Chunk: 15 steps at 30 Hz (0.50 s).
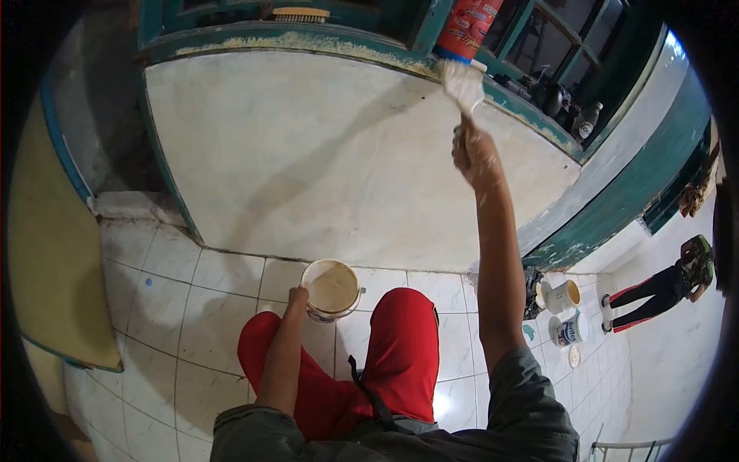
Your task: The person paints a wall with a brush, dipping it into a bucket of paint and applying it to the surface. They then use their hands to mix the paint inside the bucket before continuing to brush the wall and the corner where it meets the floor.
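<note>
My right hand (477,154) is raised at the upper part of the cream wall panel (346,154), fingers wrapped round the handle of a wide paintbrush (463,86). Its pale, paint-coated head points up and overlaps the panel's top edge, just below the window frame. Down between my knees, my left hand (299,296) grips the rim of a small paint bucket (335,315). Inside the bucket, cream paint coats the wall.
A red container (468,29) stands on the sill above the brush, and a scrub brush (301,15) lies farther left. Right on the tiled floor are a yellowish bucket (564,296) and a white tub (570,331). Another person (662,281) stands farther right.
</note>
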Motion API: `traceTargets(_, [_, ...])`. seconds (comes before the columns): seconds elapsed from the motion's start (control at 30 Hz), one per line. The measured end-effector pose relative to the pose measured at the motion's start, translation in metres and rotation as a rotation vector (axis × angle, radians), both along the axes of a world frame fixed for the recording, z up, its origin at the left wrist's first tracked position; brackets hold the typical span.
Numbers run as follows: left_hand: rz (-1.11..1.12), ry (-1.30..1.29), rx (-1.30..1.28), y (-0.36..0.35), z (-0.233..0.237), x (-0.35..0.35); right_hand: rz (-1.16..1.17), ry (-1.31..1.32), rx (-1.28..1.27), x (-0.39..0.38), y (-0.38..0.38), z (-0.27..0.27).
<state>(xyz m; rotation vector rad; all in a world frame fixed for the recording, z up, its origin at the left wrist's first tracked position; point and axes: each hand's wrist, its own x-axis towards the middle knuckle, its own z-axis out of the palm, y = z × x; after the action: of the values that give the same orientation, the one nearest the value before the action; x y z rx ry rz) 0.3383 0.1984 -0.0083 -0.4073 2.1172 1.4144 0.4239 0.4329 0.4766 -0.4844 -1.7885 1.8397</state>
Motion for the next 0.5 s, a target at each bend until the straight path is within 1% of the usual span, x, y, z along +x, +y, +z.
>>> traceTargets(0.03, [-0.034, -0.034, -0.025, 0.0, -0.005, -0.005, 0.046, 0.048, -0.025, -0.006, 0.006, 0.012])
traceTargets(0.07, [-0.068, -0.069, -0.049, -0.001, -0.01, -0.008, 0.111, 0.036, -0.101, -0.016, 0.017, 0.01])
traceTargets(0.1, [-0.067, -0.064, -0.047, -0.003, -0.008, -0.008, 0.041, 0.07, -0.045, -0.025, 0.008, -0.004])
traceTargets(0.17, [-0.037, -0.056, 0.003, -0.002, -0.003, -0.007, -0.061, -0.017, -0.01, -0.034, -0.008, -0.037])
traceTargets(0.23, [-0.018, -0.074, 0.047, -0.003, 0.014, -0.001, -0.021, -0.074, -0.107, -0.035, -0.02, -0.076])
traceTargets(0.33, [-0.001, -0.072, 0.084, -0.01, 0.024, 0.003, -0.008, -0.058, -0.129, -0.034, -0.032, -0.112])
traceTargets(0.43, [0.006, -0.066, 0.123, -0.007, 0.029, 0.0, 0.028, -0.121, -0.2, -0.032, -0.031, -0.12])
traceTargets(0.5, [0.014, -0.08, 0.168, -0.007, 0.023, 0.005, -0.016, -0.121, -0.122, -0.025, -0.037, -0.11])
